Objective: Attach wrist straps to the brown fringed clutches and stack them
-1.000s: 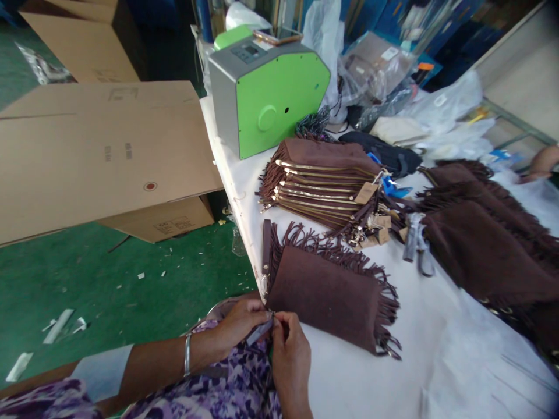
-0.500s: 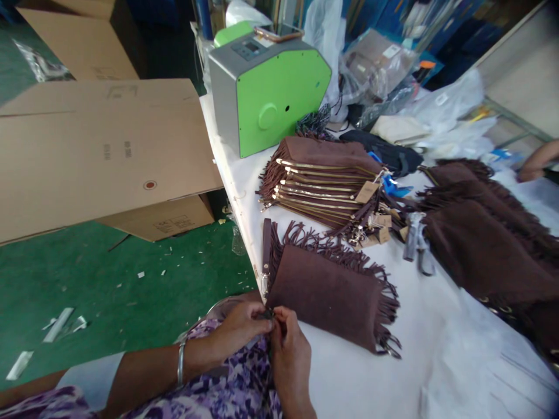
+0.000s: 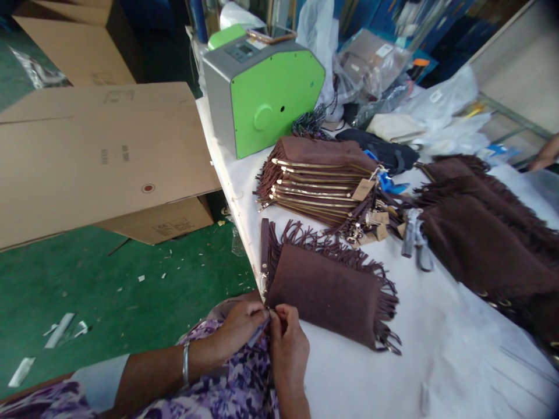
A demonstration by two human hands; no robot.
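Observation:
A dark brown fringed pouch [image 3: 325,294] lies flat on the white table, a wrist strap [image 3: 264,244] at its left end and metal rings at its lower right. At its near left corner both my hands meet with fingertips almost touching. My left hand [image 3: 242,329] is closed in a pinch, and a small greyish strip [image 3: 258,333] sticks out below its fingers. Also pinched, my right hand [image 3: 288,343] is at the pouch's corner beside a tiny metal part. The fingers hide most of what they grip there.
Beyond the pouch is a stack of brown fringed pouches [image 3: 318,180] with gold zips and tags. A green and grey machine [image 3: 275,105] stands behind it. More brown pouches [image 3: 480,244] lie right. Cardboard boxes [image 3: 100,157] stand left; another person's hand [image 3: 545,156] shows far right.
The greyish strip now shows below my left fingers, where a dark bit was between both hands before. My left hand has turned slightly. The pouch stays in place; the view shifted a little.

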